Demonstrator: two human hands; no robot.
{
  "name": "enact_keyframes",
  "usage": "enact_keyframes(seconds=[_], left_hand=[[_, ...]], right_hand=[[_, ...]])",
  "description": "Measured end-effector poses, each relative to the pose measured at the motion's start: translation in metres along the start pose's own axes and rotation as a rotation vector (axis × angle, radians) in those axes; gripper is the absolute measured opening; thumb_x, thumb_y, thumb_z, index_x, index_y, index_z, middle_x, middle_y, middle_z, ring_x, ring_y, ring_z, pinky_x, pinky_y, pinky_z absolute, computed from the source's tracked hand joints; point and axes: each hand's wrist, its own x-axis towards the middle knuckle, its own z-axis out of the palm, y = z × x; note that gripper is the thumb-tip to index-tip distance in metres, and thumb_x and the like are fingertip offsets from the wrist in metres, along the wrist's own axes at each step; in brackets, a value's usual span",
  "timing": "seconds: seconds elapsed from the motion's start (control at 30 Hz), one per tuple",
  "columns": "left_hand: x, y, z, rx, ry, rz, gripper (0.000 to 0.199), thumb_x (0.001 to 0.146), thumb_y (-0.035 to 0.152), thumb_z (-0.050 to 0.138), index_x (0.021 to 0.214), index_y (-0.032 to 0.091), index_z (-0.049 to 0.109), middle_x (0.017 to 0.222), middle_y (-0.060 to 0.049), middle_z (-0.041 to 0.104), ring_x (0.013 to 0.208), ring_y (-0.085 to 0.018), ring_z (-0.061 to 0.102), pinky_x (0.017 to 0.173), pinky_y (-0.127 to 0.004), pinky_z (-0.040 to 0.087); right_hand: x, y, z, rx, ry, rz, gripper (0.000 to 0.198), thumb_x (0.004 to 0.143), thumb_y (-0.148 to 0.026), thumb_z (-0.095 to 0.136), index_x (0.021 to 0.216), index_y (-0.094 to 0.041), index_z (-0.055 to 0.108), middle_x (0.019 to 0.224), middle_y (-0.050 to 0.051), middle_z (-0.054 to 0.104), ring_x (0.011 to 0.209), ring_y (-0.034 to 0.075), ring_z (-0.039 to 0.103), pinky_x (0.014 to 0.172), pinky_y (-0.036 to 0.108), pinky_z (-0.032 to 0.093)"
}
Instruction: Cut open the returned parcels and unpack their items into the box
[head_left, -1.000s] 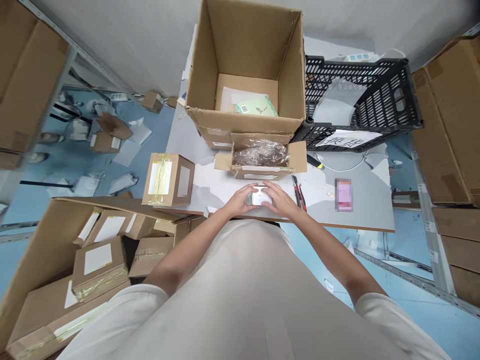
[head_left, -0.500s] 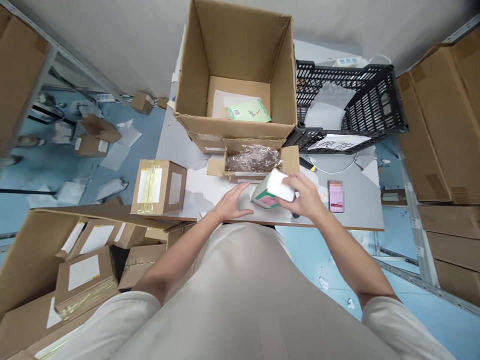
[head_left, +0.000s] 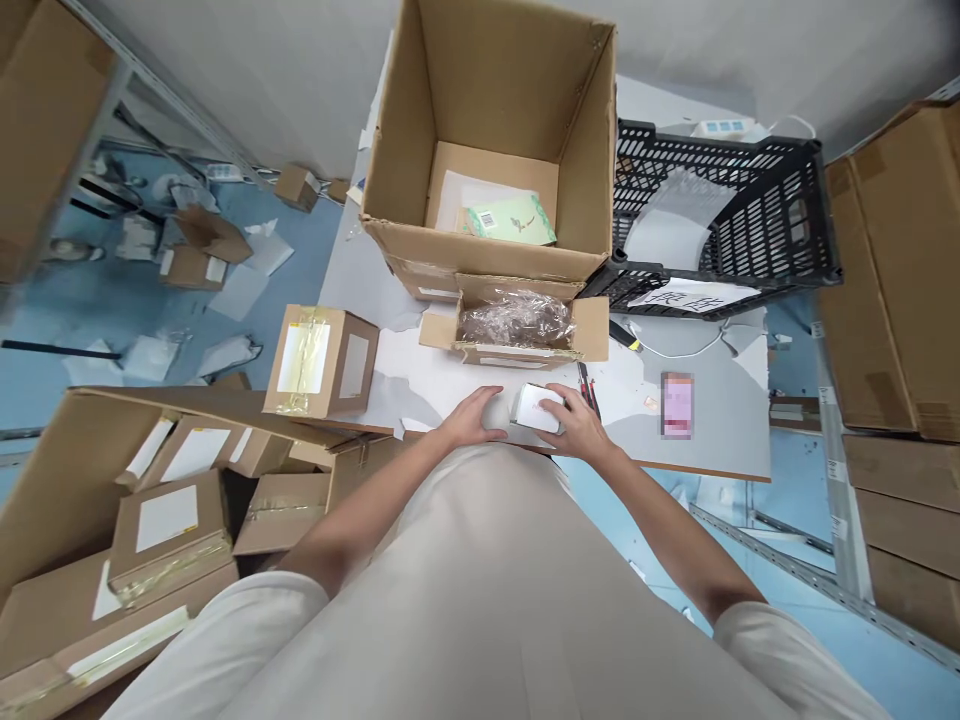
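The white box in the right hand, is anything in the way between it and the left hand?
Nothing visible is in the way: only a narrow gap separates the open left hand from the white box. The open carton sits beyond them, outside that gap.

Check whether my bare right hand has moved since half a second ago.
Yes: left, judged against the open brown cardboard box holding crumpled clear plastic. Your bare right hand, gripping the small white rectangular box, now sits nearer your bare left hand.
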Motion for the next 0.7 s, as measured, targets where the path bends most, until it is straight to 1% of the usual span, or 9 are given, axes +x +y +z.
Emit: enact_keyframes(seconds=[0.07,0.13,0.2,0.3,0.37,0.4,0.5,0.6,0.7], left_hand=[[-0.001,0.000,0.006,-0.006,-0.016,-0.007,0.088,0.061,0.047,0.080,0.134,0.016,0.040,0.133,-0.016,0.050,0.125,-0.033,0.049,0.105,-0.051,0.042],[-0.002,0.002,0.012,-0.007,-0.024,-0.009,0.091,0.060,0.046,0.080,0.136,0.017,0.038,0.134,-0.017,0.048,0.126,-0.033,0.047,0.106,-0.051,0.040],[-0.003,0.005,0.017,-0.020,-0.029,-0.007,0.095,0.061,0.044,0.080,0.139,0.017,0.033,0.136,-0.017,0.046,0.128,-0.032,0.046,0.106,-0.050,0.040],[0.000,0.013,0.021,-0.041,-0.009,0.044,0.104,0.061,0.044,0.081,0.143,0.018,0.024,0.143,-0.019,0.038,0.135,-0.033,0.038,0.109,-0.050,0.037],[0.004,0.019,0.023,-0.049,0.003,0.090,0.107,0.060,0.045,0.082,0.144,0.019,0.021,0.146,-0.019,0.034,0.138,-0.033,0.034,0.111,-0.050,0.035],[0.007,0.021,0.024,-0.053,0.006,0.102,0.105,0.061,0.045,0.081,0.144,0.019,0.022,0.146,-0.019,0.036,0.137,-0.033,0.035,0.111,-0.049,0.035],[0.016,0.024,0.028,-0.058,0.006,0.118,0.089,0.066,0.042,0.078,0.137,0.020,0.030,0.135,-0.016,0.047,0.127,-0.031,0.047,0.104,-0.048,0.042],[0.023,0.020,0.036,-0.045,0.005,0.137,0.075,0.067,0.039,0.077,0.127,0.019,0.038,0.123,-0.014,0.052,0.117,-0.031,0.053,0.097,-0.048,0.046],[0.026,0.014,0.046,-0.045,-0.003,0.154,0.072,0.063,0.036,0.080,0.121,0.019,0.041,0.118,-0.013,0.053,0.113,-0.031,0.054,0.095,-0.049,0.047]], right_hand=[[-0.009,0.006,0.012,0.050,0.020,0.014,0.040,0.080,-0.040,0.065,0.115,-0.021,0.057,0.135,0.020,0.040,0.122,0.032,0.048,0.086,0.046,0.053],[-0.018,0.010,0.024,0.109,0.029,-0.013,0.040,0.082,-0.036,0.064,0.116,-0.020,0.055,0.136,0.021,0.036,0.124,0.032,0.047,0.085,0.045,0.054],[-0.027,0.013,0.035,0.152,0.051,-0.032,0.037,0.082,-0.032,0.063,0.116,-0.020,0.054,0.134,0.022,0.037,0.125,0.032,0.047,0.084,0.046,0.054],[-0.034,0.013,0.046,0.166,0.065,0.004,0.038,0.082,-0.030,0.064,0.116,-0.021,0.052,0.134,0.022,0.037,0.127,0.033,0.044,0.084,0.048,0.054],[-0.035,0.013,0.047,0.163,0.045,0.018,0.040,0.082,-0.030,0.064,0.119,-0.021,0.051,0.135,0.022,0.036,0.127,0.033,0.045,0.084,0.049,0.054],[-0.035,0.013,0.045,0.159,0.032,0.013,0.041,0.083,-0.030,0.063,0.120,-0.021,0.050,0.137,0.022,0.035,0.128,0.033,0.045,0.085,0.049,0.054],[-0.032,0.015,0.036,0.140,-0.001,-0.032,0.050,0.083,-0.036,0.063,0.127,-0.021,0.047,0.145,0.022,0.026,0.132,0.034,0.040,0.092,0.051,0.051],[-0.029,0.014,0.029,0.106,-0.021,-0.055,0.057,0.081,-0.043,0.065,0.132,-0.024,0.046,0.151,0.020,0.017,0.137,0.035,0.033,0.096,0.054,0.048],[-0.027,0.012,0.027,0.057,-0.071,-0.068,0.057,0.080,-0.043,0.066,0.131,-0.025,0.050,0.152,0.018,0.019,0.139,0.037,0.028,0.099,0.057,0.045]])
